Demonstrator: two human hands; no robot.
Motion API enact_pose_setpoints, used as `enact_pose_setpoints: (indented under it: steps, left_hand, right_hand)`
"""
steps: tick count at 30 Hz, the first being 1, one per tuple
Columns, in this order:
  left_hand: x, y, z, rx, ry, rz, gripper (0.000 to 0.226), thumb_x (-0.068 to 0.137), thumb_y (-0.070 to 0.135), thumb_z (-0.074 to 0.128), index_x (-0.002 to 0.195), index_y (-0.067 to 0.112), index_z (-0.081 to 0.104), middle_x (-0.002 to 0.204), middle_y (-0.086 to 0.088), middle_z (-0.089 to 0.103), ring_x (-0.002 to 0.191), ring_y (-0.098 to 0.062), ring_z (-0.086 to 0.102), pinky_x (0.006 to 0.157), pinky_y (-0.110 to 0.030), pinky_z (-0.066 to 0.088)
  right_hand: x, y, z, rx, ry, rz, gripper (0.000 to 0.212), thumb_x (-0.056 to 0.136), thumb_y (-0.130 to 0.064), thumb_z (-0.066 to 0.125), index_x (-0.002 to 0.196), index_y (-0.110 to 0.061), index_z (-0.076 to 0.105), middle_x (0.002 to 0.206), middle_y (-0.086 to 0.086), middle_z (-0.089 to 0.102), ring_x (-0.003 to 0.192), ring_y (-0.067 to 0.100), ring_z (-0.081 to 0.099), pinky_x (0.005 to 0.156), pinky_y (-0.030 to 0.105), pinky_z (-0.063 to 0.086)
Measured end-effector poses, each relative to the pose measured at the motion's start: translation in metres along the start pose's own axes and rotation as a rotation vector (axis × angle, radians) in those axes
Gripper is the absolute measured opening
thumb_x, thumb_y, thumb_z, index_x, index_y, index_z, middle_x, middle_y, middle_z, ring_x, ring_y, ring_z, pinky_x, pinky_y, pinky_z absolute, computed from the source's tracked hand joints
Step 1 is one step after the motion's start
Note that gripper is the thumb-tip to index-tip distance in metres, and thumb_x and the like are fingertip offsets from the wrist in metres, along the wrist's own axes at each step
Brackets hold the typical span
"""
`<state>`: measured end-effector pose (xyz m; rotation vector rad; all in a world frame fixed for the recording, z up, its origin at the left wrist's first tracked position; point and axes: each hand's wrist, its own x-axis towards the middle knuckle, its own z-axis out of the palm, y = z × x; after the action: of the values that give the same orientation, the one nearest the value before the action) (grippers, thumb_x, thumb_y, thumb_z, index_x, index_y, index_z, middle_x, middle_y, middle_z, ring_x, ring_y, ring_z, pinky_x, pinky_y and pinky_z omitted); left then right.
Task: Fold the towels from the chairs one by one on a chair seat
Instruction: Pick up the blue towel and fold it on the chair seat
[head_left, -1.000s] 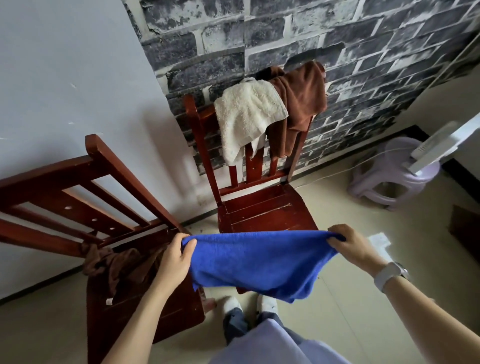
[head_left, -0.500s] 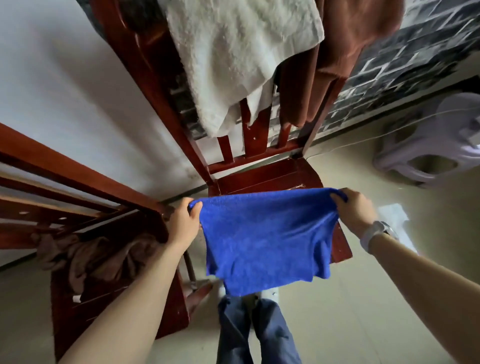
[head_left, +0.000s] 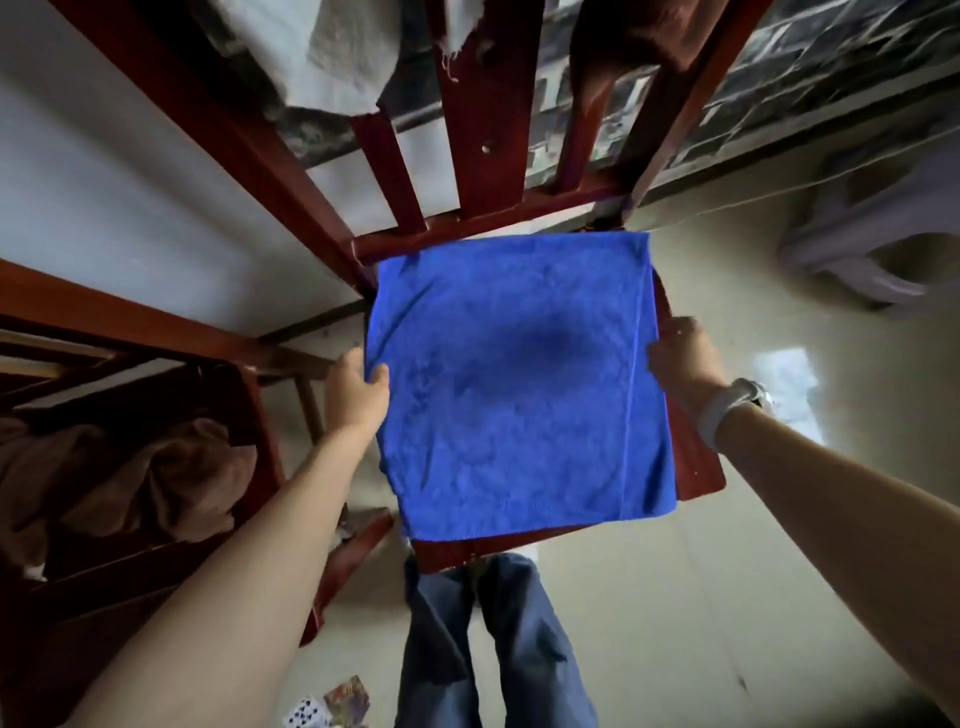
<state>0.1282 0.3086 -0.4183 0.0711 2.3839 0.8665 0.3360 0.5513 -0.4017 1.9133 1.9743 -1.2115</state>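
A: Start big. The blue towel (head_left: 514, 384) lies spread nearly flat over the seat of the red wooden chair (head_left: 696, 467), its near edge hanging just past the front. How will it handle?

B: Light and limp, I'd judge: thin, soft pile, no stiffness, so it sags wherever it isn't held. Not fragile, and more clingy than slippery. Best taken at corners or along a hemmed edge, 2 points at once, so the fold stays square

A: And the hands?

B: The left hand (head_left: 356, 395) pinches the towel's left edge, thumb on top. The right hand (head_left: 680, 358) is at the right edge; whether its fingers grip I cannot tell, they're blurred

A: The room?

B: A white towel (head_left: 332, 57) and a brown towel (head_left: 628, 47) hang on the chair's backrest. A 2nd chair (head_left: 156, 332) at left holds a crumpled brown cloth (head_left: 130, 478). Pale floor (head_left: 727, 597), brick-pattern wall (head_left: 810, 67), playing cards (head_left: 332, 706) by the feet
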Motion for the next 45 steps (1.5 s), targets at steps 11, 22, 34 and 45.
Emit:
enact_pose_setpoints:
  steps: [11, 22, 34, 45]
  left_hand:
    - [-0.006, -0.08, 0.016, -0.377, -0.176, -0.368, 0.05, 0.095, 0.025, 0.039, 0.142, 0.025, 0.027, 0.149, 0.006, 0.03, 0.137, -0.015, 0.026, 0.11, -0.038, 0.021]
    - [-0.023, -0.09, 0.005, -0.235, -0.073, -0.242, 0.013, 0.084, 0.016, 0.061, 0.072, 0.015, 0.054, 0.081, -0.005, 0.061, 0.073, -0.019, 0.059, 0.065, -0.03, 0.049]
    - [-0.052, -0.077, -0.03, -0.403, -0.239, -0.372, 0.01, 0.092, 0.018, 0.053, 0.086, 0.014, 0.06, 0.097, -0.003, 0.063, 0.077, -0.011, 0.063, 0.06, -0.022, 0.052]
    - [-0.072, 0.015, -0.06, -0.93, -0.411, -0.203, 0.021, 0.095, 0.015, 0.044, 0.089, 0.023, 0.062, 0.085, 0.012, 0.072, 0.073, 0.0, 0.066, 0.056, -0.014, 0.049]
  right_hand:
    - [-0.086, 0.103, 0.074, -0.075, -0.084, 0.198, 0.03, 0.084, -0.026, 0.053, 0.064, -0.02, 0.031, 0.058, -0.002, 0.032, 0.062, 0.024, 0.033, 0.047, 0.029, 0.025]
    - [-0.098, 0.098, 0.088, -0.034, 0.079, 0.208, 0.033, 0.082, -0.018, 0.059, 0.105, 0.002, 0.048, 0.111, 0.02, 0.049, 0.104, 0.036, 0.046, 0.086, 0.039, 0.039]
    - [-0.106, 0.089, 0.07, 0.269, 0.026, 0.327, 0.023, 0.077, 0.001, 0.044, 0.055, 0.002, 0.043, 0.057, 0.0, 0.024, 0.056, 0.016, 0.019, 0.046, 0.023, 0.017]
    - [-0.109, 0.029, -0.053, 0.635, 0.323, -0.106, 0.019, 0.086, -0.021, 0.048, 0.069, -0.029, 0.052, 0.059, -0.007, 0.053, 0.045, 0.001, 0.049, 0.043, 0.017, 0.042]
